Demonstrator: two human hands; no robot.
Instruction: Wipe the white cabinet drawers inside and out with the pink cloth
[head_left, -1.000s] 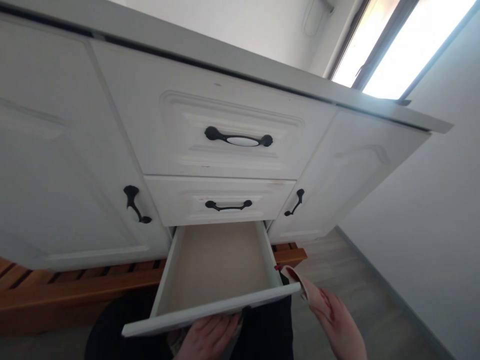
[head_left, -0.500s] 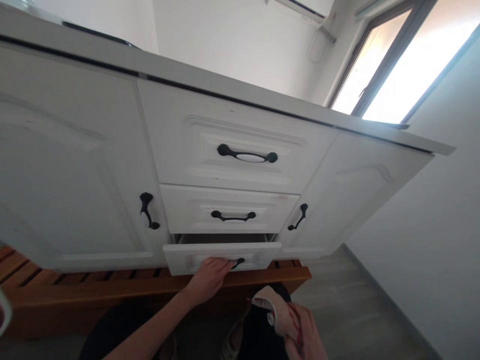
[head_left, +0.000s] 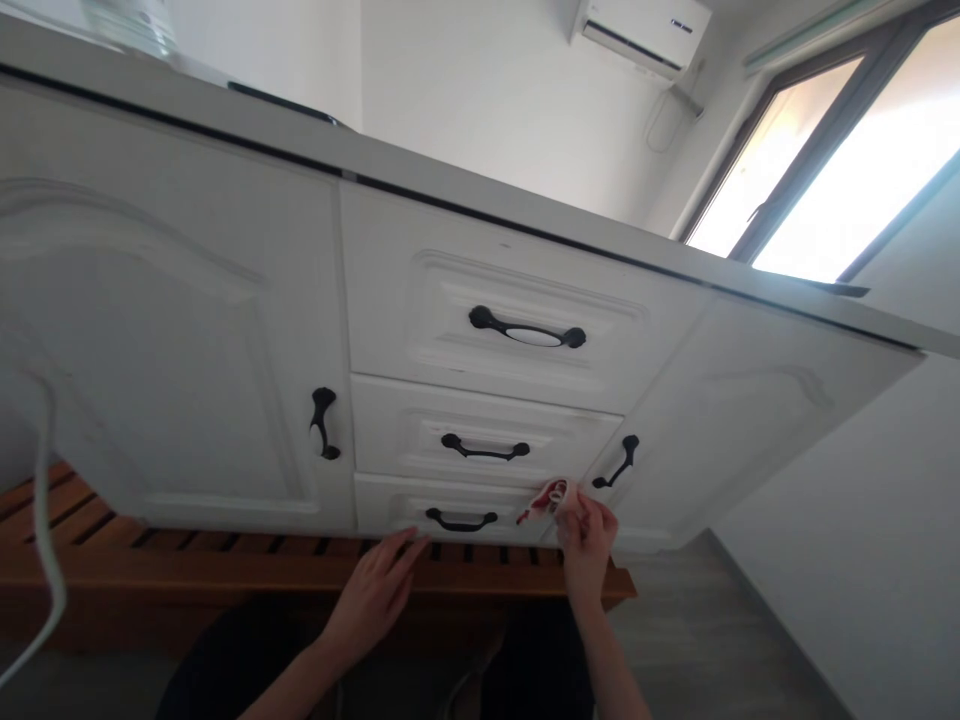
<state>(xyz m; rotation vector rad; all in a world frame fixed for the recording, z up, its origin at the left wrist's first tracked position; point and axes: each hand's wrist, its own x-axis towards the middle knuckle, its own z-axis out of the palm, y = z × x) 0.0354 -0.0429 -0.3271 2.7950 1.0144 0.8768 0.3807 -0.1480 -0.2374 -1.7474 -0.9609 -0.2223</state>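
The white bottom drawer (head_left: 405, 510) is closed, flush with the cabinet front, and its black handle (head_left: 461, 521) is free. Just below and left of that handle is my left hand (head_left: 375, 590), empty with its fingers apart, over the edge of the wooden bench. My right hand (head_left: 589, 535) pinches a pale cloth with red markings (head_left: 556, 497), held at the right end of the bottom drawer, near the right door's handle (head_left: 616, 463). Above are the middle drawer (head_left: 390, 425) and the top drawer (head_left: 390, 270), both closed.
A slatted wooden bench (head_left: 225, 572) runs under the cabinet. The left door (head_left: 225, 400) is closed. A white cable (head_left: 46, 520) hangs at the far left. Clear containers (head_left: 139, 25) and a dark flat object (head_left: 285, 104) are on the countertop (head_left: 465, 170). My knees are below.
The bottom drawer has gone from partly open to closed. My left hand has let go of its handle. My right hand has lifted the cloth from near my knee to the cabinet front. The view has shifted.
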